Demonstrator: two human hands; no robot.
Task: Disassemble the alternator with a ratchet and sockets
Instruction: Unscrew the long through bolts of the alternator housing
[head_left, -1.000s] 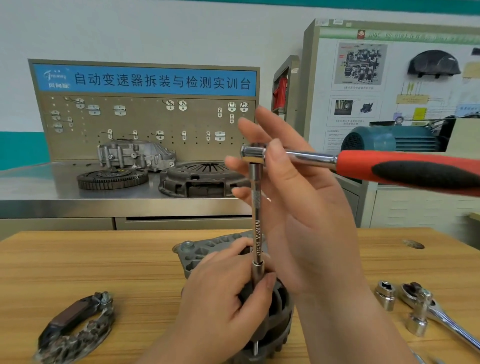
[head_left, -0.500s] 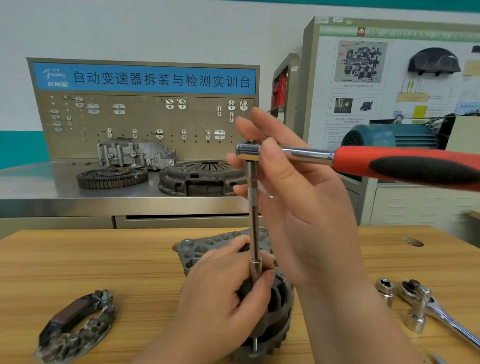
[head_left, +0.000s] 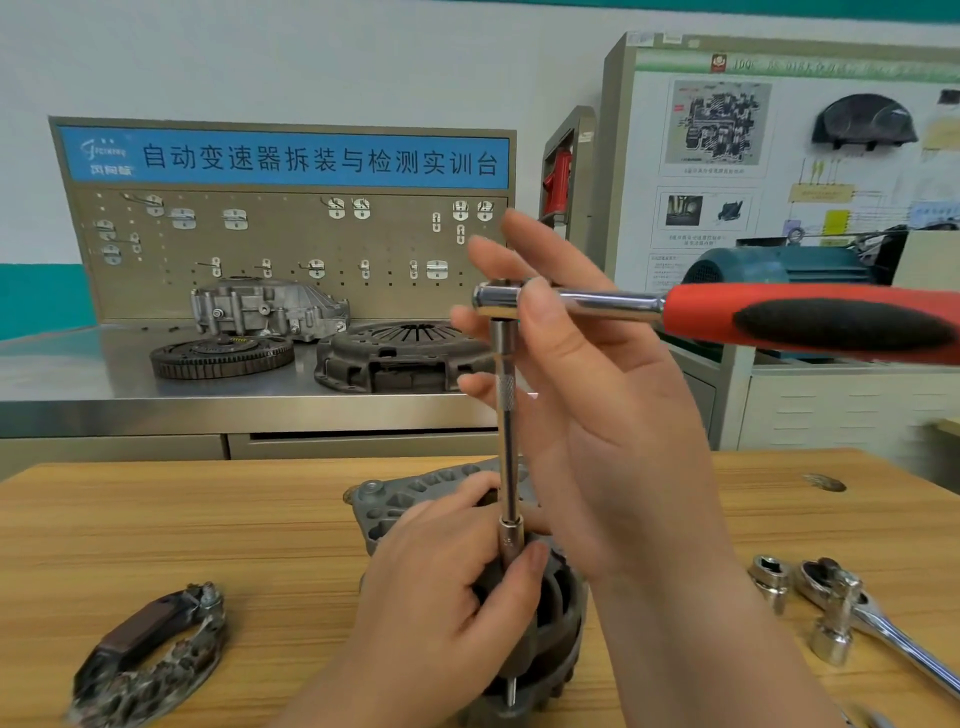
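Head: alternator under left hand, ratchet above

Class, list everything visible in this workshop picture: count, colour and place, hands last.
alternator: 1, grey, wooden table centre
ratchet: 1, chrome, red-black handle, above alternator
extension bar: 1, chrome, upright under ratchet
socket: 1, chrome, extension's lower end
rectifier plate: 1, dark brown, table left
loose sockets: 2, chrome, table right
second ratchet: 1, chrome, table right
flywheel: 1, dark, steel bench
clutch cover: 1, dark, steel bench
aluminium housing: 1, silver, bench
pegboard: 1, tan, behind bench
left hand: 1, grips socket
right hand: 1, pinches ratchet head
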